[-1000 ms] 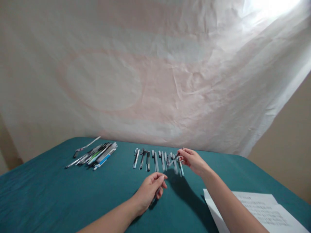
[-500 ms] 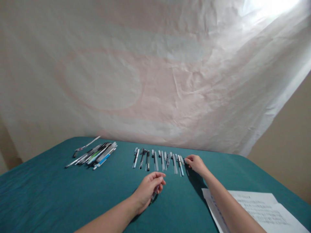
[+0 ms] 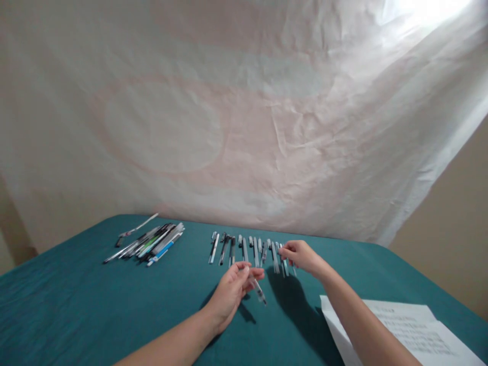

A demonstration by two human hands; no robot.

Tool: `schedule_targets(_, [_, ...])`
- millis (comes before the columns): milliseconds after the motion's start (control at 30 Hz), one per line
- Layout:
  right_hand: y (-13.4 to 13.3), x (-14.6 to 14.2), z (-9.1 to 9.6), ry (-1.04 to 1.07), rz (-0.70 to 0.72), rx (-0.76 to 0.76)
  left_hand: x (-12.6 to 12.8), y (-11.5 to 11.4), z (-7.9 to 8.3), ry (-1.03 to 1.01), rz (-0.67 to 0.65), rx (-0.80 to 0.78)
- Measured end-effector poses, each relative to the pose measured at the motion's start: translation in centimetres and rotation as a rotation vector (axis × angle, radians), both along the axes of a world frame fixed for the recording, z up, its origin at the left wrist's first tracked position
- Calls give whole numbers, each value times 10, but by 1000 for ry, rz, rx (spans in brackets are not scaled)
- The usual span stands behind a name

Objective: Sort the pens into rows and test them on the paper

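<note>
- In the head view, near the middle of the green tablecloth [image 3: 114, 310], holds a clear pen [image 3: 260, 294] in the left hand [image 3: 231, 290], with thumb and fingers closed on it and the dark-marked end jutting toward the lower right.
- Has the right hand [image 3: 301, 255] at the right end of a row of pens [image 3: 255, 254], with thumb and fingertips drawn together over the last ones; cannot tell whether pinching anything there.
- Has the two hands well apart, with the left one nearer the body.
- Shows a loose pile of pens [image 3: 163, 241] well to the left, and sheets of paper [image 3: 412, 325] partly under the right forearm.
- Seems, as a judgement, to be at the step of handling single pens beside the row.
- Probably calls next for a light, exact pinch at the row's right end, without nudging close-set neighbours, and for a steady left-hand hold.
</note>
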State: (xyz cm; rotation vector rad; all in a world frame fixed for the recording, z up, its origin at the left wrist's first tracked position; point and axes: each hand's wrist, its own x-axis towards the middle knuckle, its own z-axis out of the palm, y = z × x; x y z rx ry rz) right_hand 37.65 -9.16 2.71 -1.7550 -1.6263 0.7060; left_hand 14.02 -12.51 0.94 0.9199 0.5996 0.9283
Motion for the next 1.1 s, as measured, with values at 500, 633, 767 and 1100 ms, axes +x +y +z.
schedule_targets(500, [-35,-76,21,187,403,-144,0,-2,4,-51,49,58])
schedule_targets(633, [-19,-44,16,123,240,-122,-1,0,-2,29,125,64])
schedule_targets(767, [4,7,-4,-64,-94,-31,-1,5,-8,127,184,89])
schedule_targets(1100, [21,57,-50,-144,-276,-139,-2,6,-13,165,179,125])
